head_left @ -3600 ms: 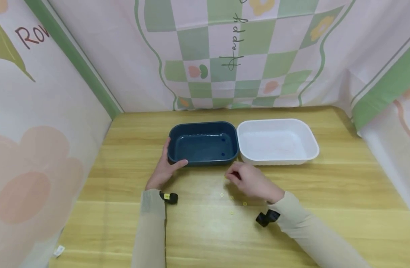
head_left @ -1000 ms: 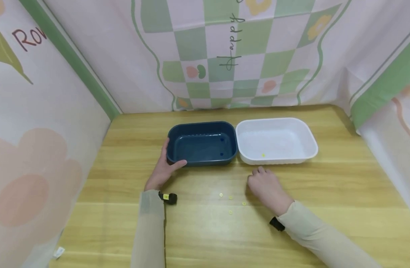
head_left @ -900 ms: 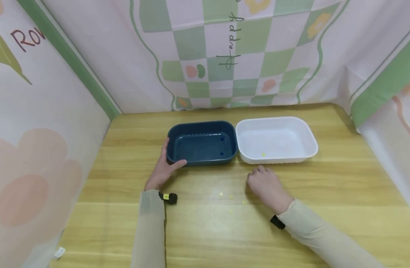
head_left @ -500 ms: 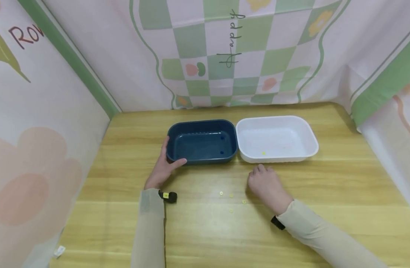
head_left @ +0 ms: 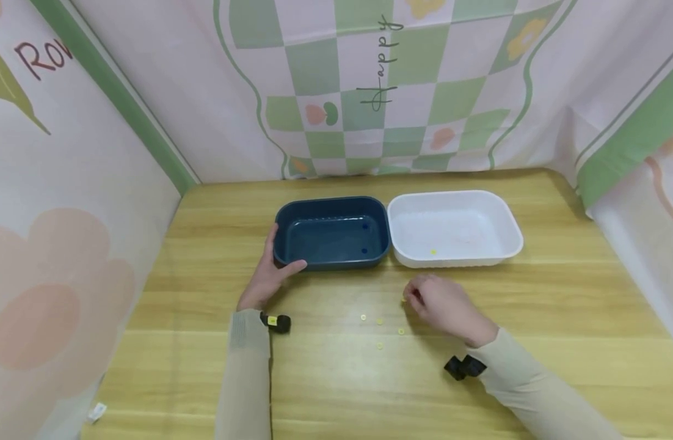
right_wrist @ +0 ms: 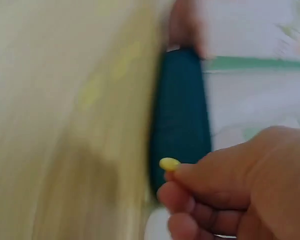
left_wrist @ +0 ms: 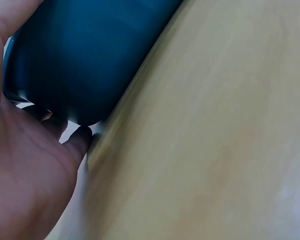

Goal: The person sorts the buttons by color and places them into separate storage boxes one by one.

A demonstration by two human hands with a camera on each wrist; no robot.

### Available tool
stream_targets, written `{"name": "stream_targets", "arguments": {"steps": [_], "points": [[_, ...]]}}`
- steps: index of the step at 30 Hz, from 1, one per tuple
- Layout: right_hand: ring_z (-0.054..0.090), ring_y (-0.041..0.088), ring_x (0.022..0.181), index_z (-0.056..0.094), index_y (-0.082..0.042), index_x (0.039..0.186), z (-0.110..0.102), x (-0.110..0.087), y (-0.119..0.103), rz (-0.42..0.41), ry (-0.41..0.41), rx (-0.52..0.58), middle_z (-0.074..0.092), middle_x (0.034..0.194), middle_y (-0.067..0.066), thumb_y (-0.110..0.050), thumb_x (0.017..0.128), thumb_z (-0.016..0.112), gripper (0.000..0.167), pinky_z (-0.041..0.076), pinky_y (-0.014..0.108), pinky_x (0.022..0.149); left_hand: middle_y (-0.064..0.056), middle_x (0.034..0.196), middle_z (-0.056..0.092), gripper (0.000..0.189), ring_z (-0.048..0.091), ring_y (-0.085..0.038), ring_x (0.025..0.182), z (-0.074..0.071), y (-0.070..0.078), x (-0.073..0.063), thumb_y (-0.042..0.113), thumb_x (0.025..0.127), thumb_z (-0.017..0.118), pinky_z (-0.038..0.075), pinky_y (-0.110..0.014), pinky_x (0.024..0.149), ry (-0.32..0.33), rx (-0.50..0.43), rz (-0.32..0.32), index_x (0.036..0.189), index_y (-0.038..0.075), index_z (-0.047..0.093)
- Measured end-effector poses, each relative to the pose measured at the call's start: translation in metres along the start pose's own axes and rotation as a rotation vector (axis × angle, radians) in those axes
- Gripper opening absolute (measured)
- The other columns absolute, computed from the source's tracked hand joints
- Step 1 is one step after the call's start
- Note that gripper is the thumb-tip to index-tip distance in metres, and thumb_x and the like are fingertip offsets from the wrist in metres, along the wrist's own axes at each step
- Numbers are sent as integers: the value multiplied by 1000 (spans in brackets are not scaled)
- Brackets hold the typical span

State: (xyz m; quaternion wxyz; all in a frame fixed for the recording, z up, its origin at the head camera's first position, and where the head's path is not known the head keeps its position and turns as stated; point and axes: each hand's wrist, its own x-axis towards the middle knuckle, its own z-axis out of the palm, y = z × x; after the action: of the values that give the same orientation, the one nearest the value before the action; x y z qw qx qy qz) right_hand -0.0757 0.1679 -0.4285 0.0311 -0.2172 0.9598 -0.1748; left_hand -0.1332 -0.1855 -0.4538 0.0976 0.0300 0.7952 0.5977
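Note:
My left hand (head_left: 267,275) grips the left end of the dark blue rectangular bin (head_left: 331,266). Its thumb lies on the front rim and the fingers go round the end. Two small dark blue round pieces (head_left: 364,251) lie inside that bin. Between thumb and forefinger, my right hand (head_left: 443,305) pinches a small yellow button (right_wrist: 169,164), held in front of the white bin (head_left: 463,264). One yellow button (head_left: 433,252) lies in the white bin. Several more yellow buttons (head_left: 380,321) are scattered on the table, left of and below the right hand.
Both bins stand side by side, almost touching, on the wood-patterned table (head_left: 325,397). A patterned cloth (head_left: 336,146) hangs behind and at both sides. A small white tag (head_left: 97,412) lies at the table's left edge.
A yellow button has appeared in the white bin since the first frame. In the last half second my right hand has turned, bringing a pinched button into sight. The left hand has stayed put.

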Motion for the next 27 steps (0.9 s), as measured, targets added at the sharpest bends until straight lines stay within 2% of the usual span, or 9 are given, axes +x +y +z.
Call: {"name": "stream_targets", "arguments": {"steps": [4, 7, 9, 12, 17, 21, 24, 27], "points": [[55, 12, 71, 71, -6, 95, -13, 2, 2, 92, -17, 394, 66, 82, 2, -17, 97, 60, 15, 48, 28, 63, 11, 161, -3, 105, 0, -23, 147, 0, 1, 0, 33, 85, 77, 11, -56, 115, 4, 2, -1, 156, 38, 0], [56, 18, 73, 70, -3, 99, -23, 5, 4, 178, 0, 625, 65, 83, 7, -23, 98, 60, 23, 47, 27, 61, 11, 161, -2, 105, 1, -23, 147, 0, 1, -1, 34, 85, 77, 11, -56, 115, 8, 6, -1, 156, 38, -1], [56, 18, 71, 67, 1, 103, -28, 7, 6, 236, 33, 781, 63, 81, 7, -26, 99, 59, 29, 48, 27, 58, 11, 161, -2, 105, 1, -23, 147, -1, 1, -1, 34, 84, 77, 11, -56, 115, 9, 6, 5, 156, 37, -1], [55, 13, 61, 63, 5, 106, -35, 10, 12, 326, 91, 1033, 59, 74, 3, -29, 98, 60, 35, 46, 23, 52, 11, 161, -2, 106, 1, -23, 147, -1, 0, -1, 35, 84, 77, 11, -56, 115, 11, 5, 10, 156, 37, 0], [45, 5, 44, 67, -5, 93, -43, 13, 26, 428, 226, 1406, 43, 54, -6, -26, 96, 64, 22, 35, 17, 41, 13, 161, -2, 105, 1, -22, 147, 0, -1, -3, 35, 84, 77, 11, -56, 115, 7, -5, -3, 156, 39, 0], [42, 5, 41, 68, -7, 88, -46, 14, 35, 431, 340, 1628, 38, 54, -6, -16, 96, 64, 13, 31, 17, 39, 12, 161, -2, 106, 1, -22, 147, 0, -1, -3, 38, 83, 78, 12, -56, 115, 7, -13, -8, 155, 39, 0], [42, 6, 41, 66, -5, 89, -47, 15, 39, 440, 394, 1720, 39, 56, -5, -13, 95, 63, 10, 32, 18, 40, 12, 161, -2, 106, 1, -22, 147, 1, 0, -4, 38, 83, 78, 11, -56, 115, 5, -16, -6, 156, 39, 0], [42, 6, 42, 64, -5, 87, -48, 15, 41, 450, 418, 1759, 40, 57, -4, -12, 95, 64, 11, 33, 19, 40, 12, 161, -2, 106, 1, -22, 147, 1, 0, -3, 37, 83, 77, 11, -56, 115, 6, -12, -4, 155, 39, 0]]}}
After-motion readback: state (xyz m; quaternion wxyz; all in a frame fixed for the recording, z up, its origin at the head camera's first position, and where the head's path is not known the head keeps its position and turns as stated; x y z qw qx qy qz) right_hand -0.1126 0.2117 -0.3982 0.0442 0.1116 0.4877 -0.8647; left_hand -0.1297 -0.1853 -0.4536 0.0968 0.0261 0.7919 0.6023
